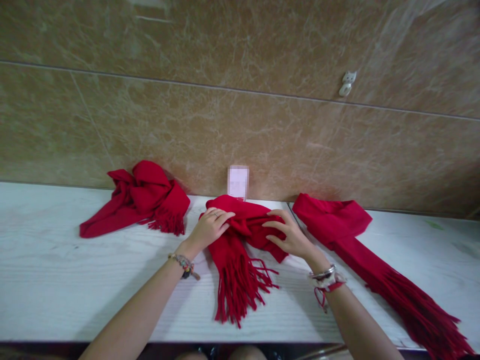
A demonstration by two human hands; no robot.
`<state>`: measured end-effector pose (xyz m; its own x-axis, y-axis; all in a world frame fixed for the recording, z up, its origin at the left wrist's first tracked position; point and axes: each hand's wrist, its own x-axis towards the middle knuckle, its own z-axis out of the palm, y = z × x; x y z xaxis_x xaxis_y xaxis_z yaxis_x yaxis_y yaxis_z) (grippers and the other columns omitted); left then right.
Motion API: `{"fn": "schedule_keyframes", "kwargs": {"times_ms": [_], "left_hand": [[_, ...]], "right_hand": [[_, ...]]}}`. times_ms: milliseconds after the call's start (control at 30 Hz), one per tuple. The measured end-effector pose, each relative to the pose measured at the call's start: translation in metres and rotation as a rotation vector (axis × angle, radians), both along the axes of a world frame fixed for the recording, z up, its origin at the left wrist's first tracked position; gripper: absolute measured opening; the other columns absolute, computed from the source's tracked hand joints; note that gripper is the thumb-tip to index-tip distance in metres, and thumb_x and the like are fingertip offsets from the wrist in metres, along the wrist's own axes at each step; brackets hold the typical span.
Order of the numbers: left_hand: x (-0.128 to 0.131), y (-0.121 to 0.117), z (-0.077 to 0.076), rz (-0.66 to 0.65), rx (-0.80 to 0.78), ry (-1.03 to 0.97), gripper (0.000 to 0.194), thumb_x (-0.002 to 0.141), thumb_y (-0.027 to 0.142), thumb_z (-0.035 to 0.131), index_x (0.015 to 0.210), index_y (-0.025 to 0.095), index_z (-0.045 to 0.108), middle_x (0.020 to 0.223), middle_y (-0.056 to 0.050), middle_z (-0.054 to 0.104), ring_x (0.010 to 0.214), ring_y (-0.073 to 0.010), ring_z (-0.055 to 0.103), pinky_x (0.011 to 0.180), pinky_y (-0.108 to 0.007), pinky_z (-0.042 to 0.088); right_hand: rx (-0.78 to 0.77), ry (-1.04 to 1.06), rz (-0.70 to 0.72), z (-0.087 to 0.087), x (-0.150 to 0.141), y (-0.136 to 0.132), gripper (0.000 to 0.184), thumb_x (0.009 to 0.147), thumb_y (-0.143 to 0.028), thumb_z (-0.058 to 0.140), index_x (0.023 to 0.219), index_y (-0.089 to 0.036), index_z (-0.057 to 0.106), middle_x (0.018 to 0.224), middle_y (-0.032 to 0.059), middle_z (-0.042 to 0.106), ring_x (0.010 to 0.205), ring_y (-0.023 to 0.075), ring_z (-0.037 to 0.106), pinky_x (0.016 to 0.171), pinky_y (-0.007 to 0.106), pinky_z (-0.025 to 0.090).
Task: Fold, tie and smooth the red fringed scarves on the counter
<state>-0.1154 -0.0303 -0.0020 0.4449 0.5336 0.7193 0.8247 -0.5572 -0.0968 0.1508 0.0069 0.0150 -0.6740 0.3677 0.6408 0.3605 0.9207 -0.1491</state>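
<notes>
1. At the left of a white table (pixel 45 280), a crumpled red scarf (pixel 150 192) lies bunched near the brown marbled wall (pixel 210 135), its fringe pointing toward the person.
2. Just right of it, the person's left hand (pixel 215 225) rests on the upper left part of a second red scarf (pixel 232 250). A beaded bracelet (pixel 183 265) circles this wrist. Whether this grip pinches any cloth, I cannot tell.
3. At the centre, that second scarf lies on the table between the hands, its upper part loosely folded and its fringe spread toward the near edge. Behind it, a small pale card (pixel 238 182) shows against the wall, its face blurred.
4. Right of centre, the person's right hand (pixel 283 232) touches the same scarf, grip loose, fingers curved and apart. Bracelets (pixel 326 278), silver and red, circle this wrist.
5. Farther right, a third red scarf (pixel 360 257) lies folded over at its far end, its long fringed end slanting to the near right corner. Above, a white cat-shaped ornament (pixel 347 84) sits on the wall.
</notes>
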Motion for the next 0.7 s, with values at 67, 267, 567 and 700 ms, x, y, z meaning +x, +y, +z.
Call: {"fn": "schedule_keyframes", "kwargs": {"times_ms": [67, 267, 567, 700], "left_hand": [[0.0, 0.0, 0.001, 0.023, -0.008, -0.039, 0.025, 0.082, 0.012, 0.048, 0.105, 0.017, 0.055, 0.086, -0.005, 0.065, 0.081, -0.018, 0.058, 0.081, -0.035, 0.044], [0.0, -0.002, 0.008, 0.025, 0.048, -0.227, 0.017, 0.084, 0.016, 0.046, 0.096, 0.02, 0.057, 0.082, -0.003, 0.066, 0.08, -0.0172, 0.06, 0.081, -0.034, 0.045], [-0.003, -0.014, 0.035, -0.02, -0.014, -0.867, 0.022, 0.08, 0.031, 0.052, 0.098, 0.019, 0.054, 0.079, 0.0, 0.064, 0.077, -0.0143, 0.061, 0.075, -0.026, 0.047], [-0.005, -0.003, 0.026, 0.043, -0.171, -0.959, 0.023, 0.078, 0.03, 0.052, 0.098, 0.018, 0.052, 0.074, 0.0, 0.063, 0.074, -0.0152, 0.061, 0.072, -0.026, 0.047]], "right_hand": [[0.031, -0.036, -0.004, 0.0, -0.002, -0.001, 0.01, 0.079, -0.021, 0.057, 0.087, -0.022, 0.063, 0.111, 0.0091, 0.049, 0.107, 0.0243, 0.045, 0.092, 0.045, 0.041], [0.01, 0.198, -0.057, -0.003, -0.004, 0.002, 0.013, 0.081, -0.016, 0.05, 0.073, -0.021, 0.058, 0.098, 0.0071, 0.052, 0.096, 0.0212, 0.051, 0.083, 0.039, 0.045], [0.028, 0.706, -0.232, 0.012, 0.005, 0.007, 0.012, 0.083, -0.023, 0.045, 0.072, -0.022, 0.05, 0.081, 0.003, 0.048, 0.082, 0.0186, 0.052, 0.072, 0.035, 0.045], [-0.11, 0.713, -0.318, -0.002, 0.008, 0.025, 0.015, 0.081, -0.03, 0.045, 0.07, -0.022, 0.051, 0.078, 0.0035, 0.049, 0.075, 0.0184, 0.052, 0.062, 0.032, 0.046]]}}
